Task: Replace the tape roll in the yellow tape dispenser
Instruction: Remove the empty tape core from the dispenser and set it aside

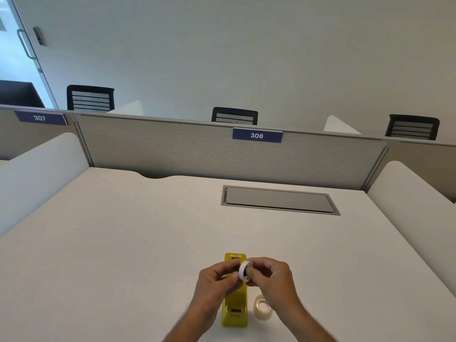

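Here, white tape roll (244, 271) pinched between both hands' fingers (232, 276), above yellow dispenser (235, 307).

left hand (217, 280) bare, no ring | right hand (274, 280) bare | forearms unsleeved

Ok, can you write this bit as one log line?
hands: left and right holding white roll | above yellow dispenser | clear roll on desk

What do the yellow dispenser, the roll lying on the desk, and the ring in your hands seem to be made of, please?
Yellow tape dispenser: likely moulded plastic, smooth with a soft sheen. Clear tape roll: glossy transparent film, desk showing through. White ring: opaque and matte, perhaps a plastic or card core.
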Demonstrator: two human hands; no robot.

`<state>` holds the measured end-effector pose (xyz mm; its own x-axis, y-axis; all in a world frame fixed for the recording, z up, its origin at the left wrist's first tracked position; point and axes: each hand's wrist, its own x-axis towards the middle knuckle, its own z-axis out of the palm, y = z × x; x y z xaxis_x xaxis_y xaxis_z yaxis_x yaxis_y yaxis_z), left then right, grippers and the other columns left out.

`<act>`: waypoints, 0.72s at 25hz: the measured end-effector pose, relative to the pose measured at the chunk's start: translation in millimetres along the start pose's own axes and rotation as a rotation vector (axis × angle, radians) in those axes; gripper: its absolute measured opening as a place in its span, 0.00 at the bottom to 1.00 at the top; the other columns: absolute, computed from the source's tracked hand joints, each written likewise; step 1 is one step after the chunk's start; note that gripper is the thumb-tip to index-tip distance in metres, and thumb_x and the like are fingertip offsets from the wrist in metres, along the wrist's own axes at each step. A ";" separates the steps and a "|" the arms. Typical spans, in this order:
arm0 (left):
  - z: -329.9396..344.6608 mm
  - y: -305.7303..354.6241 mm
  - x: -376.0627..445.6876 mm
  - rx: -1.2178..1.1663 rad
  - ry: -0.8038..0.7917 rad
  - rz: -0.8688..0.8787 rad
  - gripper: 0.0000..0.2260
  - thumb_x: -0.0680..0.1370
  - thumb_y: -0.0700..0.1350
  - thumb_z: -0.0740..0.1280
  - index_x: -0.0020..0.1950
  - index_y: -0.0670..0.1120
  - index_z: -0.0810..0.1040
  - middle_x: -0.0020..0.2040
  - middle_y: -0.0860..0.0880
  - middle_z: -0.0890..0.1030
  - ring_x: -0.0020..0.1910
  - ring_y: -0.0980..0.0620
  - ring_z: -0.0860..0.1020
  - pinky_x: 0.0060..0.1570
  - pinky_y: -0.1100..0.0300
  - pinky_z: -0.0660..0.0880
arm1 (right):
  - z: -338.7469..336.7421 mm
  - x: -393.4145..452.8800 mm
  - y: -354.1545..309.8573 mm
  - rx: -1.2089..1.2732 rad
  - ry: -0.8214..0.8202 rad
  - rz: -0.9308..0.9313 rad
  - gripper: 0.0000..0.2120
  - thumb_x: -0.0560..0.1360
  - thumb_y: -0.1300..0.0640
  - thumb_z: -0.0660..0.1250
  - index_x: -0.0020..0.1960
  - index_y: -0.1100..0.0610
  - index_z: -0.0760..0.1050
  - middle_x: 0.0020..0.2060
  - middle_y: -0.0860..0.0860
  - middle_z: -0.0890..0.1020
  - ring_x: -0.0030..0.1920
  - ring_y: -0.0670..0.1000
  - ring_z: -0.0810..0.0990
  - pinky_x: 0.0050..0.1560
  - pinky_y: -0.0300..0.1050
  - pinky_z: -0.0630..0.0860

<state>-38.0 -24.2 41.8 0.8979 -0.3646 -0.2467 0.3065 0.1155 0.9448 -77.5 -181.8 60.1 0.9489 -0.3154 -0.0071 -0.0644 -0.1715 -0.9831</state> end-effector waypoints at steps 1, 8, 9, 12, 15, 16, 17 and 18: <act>-0.2 0.6 0.4 0.008 -0.009 0.005 0.13 0.77 0.34 0.71 0.59 0.45 0.84 0.56 0.46 0.86 0.56 0.45 0.85 0.59 0.48 0.81 | -0.3 0.2 -0.5 0.053 -0.008 0.028 0.08 0.73 0.66 0.73 0.44 0.54 0.87 0.39 0.53 0.88 0.42 0.55 0.87 0.44 0.52 0.86; -1.4 -2.8 5.5 0.001 0.009 0.024 0.08 0.75 0.35 0.73 0.51 0.45 0.85 0.52 0.42 0.86 0.52 0.41 0.85 0.47 0.54 0.83 | -5.8 7.4 4.4 0.220 0.013 0.157 0.07 0.70 0.66 0.76 0.43 0.55 0.87 0.41 0.52 0.88 0.42 0.55 0.87 0.40 0.45 0.84; -1.1 -3.8 6.7 -0.010 0.036 0.021 0.08 0.75 0.35 0.73 0.51 0.44 0.85 0.52 0.42 0.86 0.50 0.41 0.85 0.47 0.54 0.83 | -8.0 10.3 6.5 0.224 0.050 0.183 0.07 0.70 0.67 0.76 0.42 0.56 0.87 0.41 0.52 0.88 0.41 0.54 0.87 0.40 0.45 0.84; -0.9 -5.0 9.0 -0.045 0.094 0.014 0.09 0.75 0.35 0.73 0.54 0.43 0.84 0.51 0.42 0.87 0.47 0.42 0.86 0.44 0.55 0.84 | -20.0 20.0 16.4 0.000 0.191 0.216 0.07 0.69 0.67 0.76 0.38 0.55 0.86 0.36 0.51 0.87 0.35 0.52 0.87 0.35 0.47 0.85; -2.3 -5.5 9.9 -0.052 0.095 0.009 0.10 0.74 0.34 0.74 0.53 0.43 0.85 0.50 0.42 0.87 0.47 0.43 0.87 0.42 0.57 0.83 | -34.0 28.6 28.5 -0.397 0.213 0.235 0.06 0.68 0.63 0.74 0.34 0.54 0.82 0.31 0.49 0.85 0.31 0.50 0.85 0.35 0.48 0.85; -2.5 -5.9 10.1 -0.050 0.093 0.005 0.10 0.74 0.33 0.74 0.53 0.43 0.85 0.50 0.42 0.88 0.48 0.43 0.86 0.43 0.57 0.83 | -37.4 30.9 32.5 -0.522 0.192 0.250 0.05 0.67 0.62 0.72 0.34 0.54 0.81 0.30 0.49 0.85 0.31 0.50 0.84 0.36 0.46 0.84; -2.1 -6.5 10.5 -0.048 0.091 0.001 0.10 0.73 0.33 0.74 0.53 0.43 0.85 0.50 0.42 0.88 0.49 0.42 0.86 0.43 0.57 0.83 | -40.0 32.9 35.6 -0.638 0.163 0.269 0.05 0.66 0.61 0.71 0.33 0.54 0.80 0.29 0.48 0.85 0.32 0.50 0.84 0.37 0.43 0.82; -1.7 -7.0 10.7 -0.045 0.089 -0.003 0.10 0.73 0.33 0.74 0.53 0.44 0.85 0.49 0.43 0.88 0.50 0.42 0.86 0.44 0.56 0.83 | -41.5 34.9 38.3 -0.732 0.129 0.289 0.04 0.66 0.61 0.69 0.33 0.55 0.80 0.30 0.48 0.85 0.33 0.50 0.84 0.36 0.41 0.79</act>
<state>-30.0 -27.4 32.2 0.9210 -0.2813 -0.2694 0.3210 0.1566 0.9340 -59.6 -238.1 29.8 0.8233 -0.5388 -0.1783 -0.5315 -0.6216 -0.5754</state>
